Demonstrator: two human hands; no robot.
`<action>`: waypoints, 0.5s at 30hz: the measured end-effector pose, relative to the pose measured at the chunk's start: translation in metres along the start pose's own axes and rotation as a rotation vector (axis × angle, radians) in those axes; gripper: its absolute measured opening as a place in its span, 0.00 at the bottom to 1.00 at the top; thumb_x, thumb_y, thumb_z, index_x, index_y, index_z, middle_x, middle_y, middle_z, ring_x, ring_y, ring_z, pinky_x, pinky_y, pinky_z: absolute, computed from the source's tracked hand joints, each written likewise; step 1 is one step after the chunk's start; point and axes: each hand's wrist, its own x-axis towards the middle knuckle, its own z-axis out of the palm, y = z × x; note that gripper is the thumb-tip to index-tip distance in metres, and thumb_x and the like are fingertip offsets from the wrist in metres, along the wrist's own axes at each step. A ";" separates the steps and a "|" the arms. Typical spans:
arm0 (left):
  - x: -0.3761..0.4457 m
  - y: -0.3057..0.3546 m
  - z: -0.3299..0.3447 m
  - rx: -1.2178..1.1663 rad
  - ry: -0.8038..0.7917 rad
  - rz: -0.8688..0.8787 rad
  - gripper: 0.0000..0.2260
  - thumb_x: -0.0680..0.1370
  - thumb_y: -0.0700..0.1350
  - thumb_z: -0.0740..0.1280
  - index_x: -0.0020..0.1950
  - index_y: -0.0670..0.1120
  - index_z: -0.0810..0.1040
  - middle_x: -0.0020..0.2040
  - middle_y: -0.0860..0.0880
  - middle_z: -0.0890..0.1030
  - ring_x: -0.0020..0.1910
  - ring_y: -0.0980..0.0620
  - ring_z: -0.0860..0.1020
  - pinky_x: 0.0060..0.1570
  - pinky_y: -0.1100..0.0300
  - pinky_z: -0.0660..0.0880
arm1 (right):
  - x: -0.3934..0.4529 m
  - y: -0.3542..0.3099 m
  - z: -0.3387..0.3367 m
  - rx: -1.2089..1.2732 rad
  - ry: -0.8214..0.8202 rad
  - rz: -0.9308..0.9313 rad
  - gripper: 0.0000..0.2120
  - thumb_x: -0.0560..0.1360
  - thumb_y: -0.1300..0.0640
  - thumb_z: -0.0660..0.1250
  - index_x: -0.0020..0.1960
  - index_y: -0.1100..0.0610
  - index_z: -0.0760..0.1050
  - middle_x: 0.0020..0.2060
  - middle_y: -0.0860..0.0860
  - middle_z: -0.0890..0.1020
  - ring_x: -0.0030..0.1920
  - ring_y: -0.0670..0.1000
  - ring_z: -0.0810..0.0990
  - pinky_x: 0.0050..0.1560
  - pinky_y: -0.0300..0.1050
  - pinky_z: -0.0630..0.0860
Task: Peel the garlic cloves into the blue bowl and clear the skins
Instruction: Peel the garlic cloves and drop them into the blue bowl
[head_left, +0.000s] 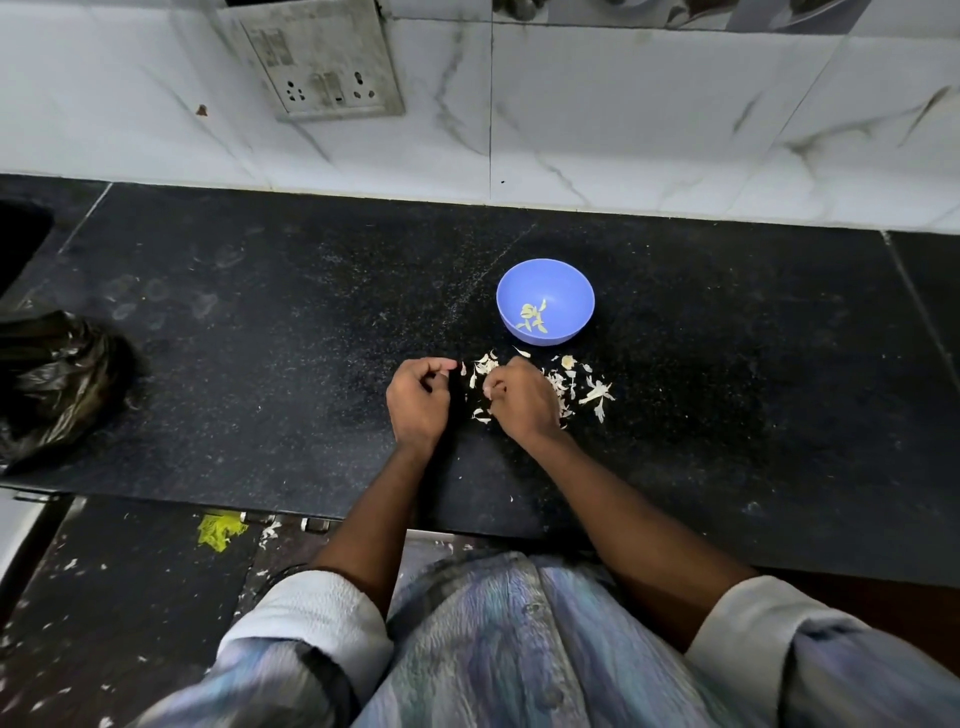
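The blue bowl stands on the black counter just beyond my hands, with several peeled garlic cloves in its bottom. Pale garlic skins lie scattered on the counter between the bowl and my hands and out to the right. My right hand rests over the skin pile, fingers curled, pinching a small pale garlic piece at its fingertips. My left hand lies a little to the left, apart from the right, fingers curled inward with nothing visible inside. A tiny skin flake lies by its fingertips.
A crumpled black plastic bag lies at the counter's left end, with a dark sink opening behind it. The tiled wall with a switch socket backs the counter. Skin flakes and a yellow scrap litter the floor below.
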 end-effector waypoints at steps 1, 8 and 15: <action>0.000 -0.002 -0.001 -0.013 0.013 -0.012 0.12 0.79 0.35 0.69 0.50 0.51 0.88 0.50 0.55 0.85 0.43 0.59 0.83 0.50 0.59 0.81 | 0.001 0.002 0.000 0.077 0.046 0.035 0.12 0.72 0.67 0.69 0.40 0.51 0.82 0.45 0.49 0.79 0.44 0.52 0.80 0.42 0.47 0.77; -0.004 0.009 0.009 -0.094 -0.181 0.007 0.08 0.78 0.37 0.74 0.54 0.48 0.88 0.47 0.54 0.87 0.39 0.61 0.83 0.44 0.64 0.79 | 0.007 0.005 -0.012 0.693 0.009 0.299 0.03 0.76 0.62 0.73 0.46 0.59 0.86 0.33 0.48 0.84 0.28 0.41 0.79 0.34 0.34 0.74; -0.015 0.026 0.039 -0.174 -0.242 -0.069 0.06 0.76 0.36 0.77 0.49 0.45 0.89 0.41 0.52 0.88 0.41 0.57 0.87 0.46 0.60 0.83 | -0.002 0.012 -0.021 0.903 -0.015 0.401 0.03 0.74 0.66 0.72 0.46 0.64 0.84 0.33 0.53 0.85 0.29 0.45 0.80 0.29 0.34 0.72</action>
